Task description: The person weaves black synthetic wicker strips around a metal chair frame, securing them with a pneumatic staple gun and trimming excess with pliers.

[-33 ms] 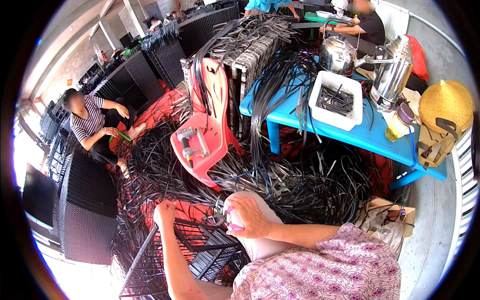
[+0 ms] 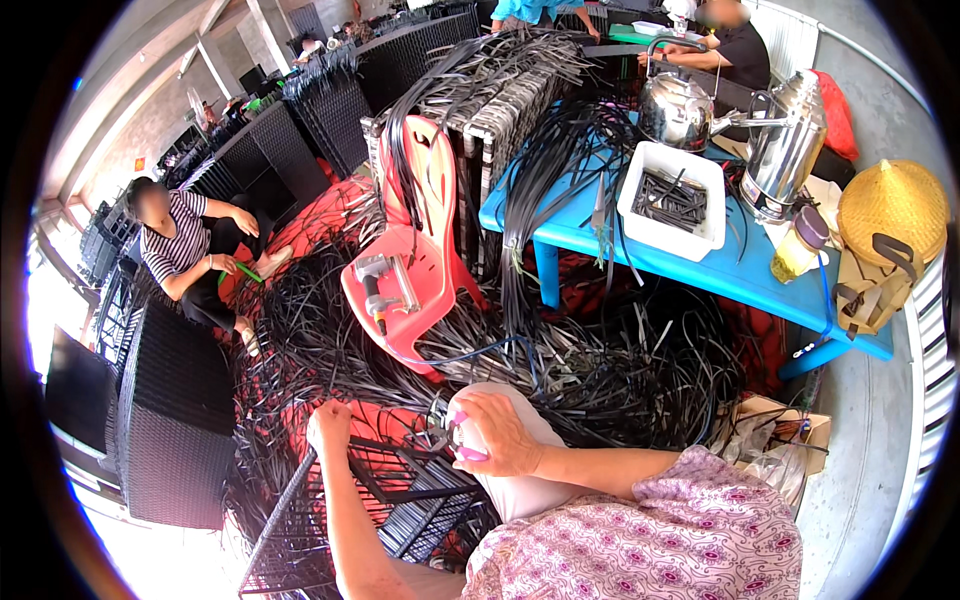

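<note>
My left hand (image 2: 329, 427) is closed in a fist at the upper corner of a black woven frame (image 2: 285, 515), which stands tilted in front of me. What its fingers hold, if anything, is hidden. My right hand (image 2: 497, 436) rests by my raised knee (image 2: 545, 430), its fingers wrapped round a pink-and-white object (image 2: 466, 437). The palm covers most of that object, so its kind does not show. Long black plastic strips (image 2: 590, 400) lie heaped beyond both hands.
A red chair (image 2: 410, 250) bears a nail gun (image 2: 374, 285). On the blue table (image 2: 660, 265) stand a white tray of dark pieces (image 2: 640, 225), a kettle (image 2: 675, 105), a steel flask (image 2: 785, 150) and a jar (image 2: 797, 250). A person (image 2: 185, 230) sits at the left. An open box (image 2: 815, 440) lies right.
</note>
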The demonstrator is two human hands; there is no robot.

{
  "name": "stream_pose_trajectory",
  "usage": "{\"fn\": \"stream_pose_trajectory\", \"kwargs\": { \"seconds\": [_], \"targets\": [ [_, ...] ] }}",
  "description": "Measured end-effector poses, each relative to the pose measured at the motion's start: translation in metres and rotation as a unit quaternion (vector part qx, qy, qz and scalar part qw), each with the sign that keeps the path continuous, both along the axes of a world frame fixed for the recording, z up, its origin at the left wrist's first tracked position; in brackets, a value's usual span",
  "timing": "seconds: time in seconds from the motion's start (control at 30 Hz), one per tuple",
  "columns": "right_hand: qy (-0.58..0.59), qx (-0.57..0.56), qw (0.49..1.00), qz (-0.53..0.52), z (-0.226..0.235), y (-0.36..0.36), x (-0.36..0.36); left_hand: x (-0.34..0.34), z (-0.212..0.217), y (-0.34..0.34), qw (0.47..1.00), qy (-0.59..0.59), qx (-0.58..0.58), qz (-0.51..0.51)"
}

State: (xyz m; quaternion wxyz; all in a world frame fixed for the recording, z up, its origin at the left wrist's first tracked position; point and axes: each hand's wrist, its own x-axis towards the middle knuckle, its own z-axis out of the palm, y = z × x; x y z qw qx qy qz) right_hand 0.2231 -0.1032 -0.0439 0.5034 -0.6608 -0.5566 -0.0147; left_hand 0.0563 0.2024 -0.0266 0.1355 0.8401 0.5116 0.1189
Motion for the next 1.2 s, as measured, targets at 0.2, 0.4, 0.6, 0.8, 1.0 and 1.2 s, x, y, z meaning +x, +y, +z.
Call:
{"fn": "stream_pose_trajectory", "kwargs": {
  "seconds": [0.2,0.4,0.6,0.8,1.0,1.2],
  "targets": [
    [0.0,0.013,1.0,0.003,-0.001,0.0,0.001,-0.001,-0.003,0.003,1.0,-0.003,-0.006,0.006],
    [0.034,0.048,0.997,-0.042,0.01,0.0,0.025,-0.004,-0.007,0.0,0.999,-0.013,0.04,-0.014],
    [0.078,0.057,0.961,-0.259,0.079,0.013,0.151,-0.007,-0.005,-0.004,0.999,0.004,0.036,0.005],
    [0.04,-0.066,0.9,-0.429,0.107,0.032,0.3,0.003,0.001,-0.013,1.0,0.018,0.013,0.011],
    [0.083,-0.179,0.81,-0.552,0.113,0.053,0.379,0.015,0.007,-0.012,0.999,0.019,0.026,-0.009],
    [-0.139,0.078,0.954,-0.256,0.125,0.029,0.197,-0.005,-0.002,-0.009,1.0,0.015,0.024,0.007]
  ]
}}
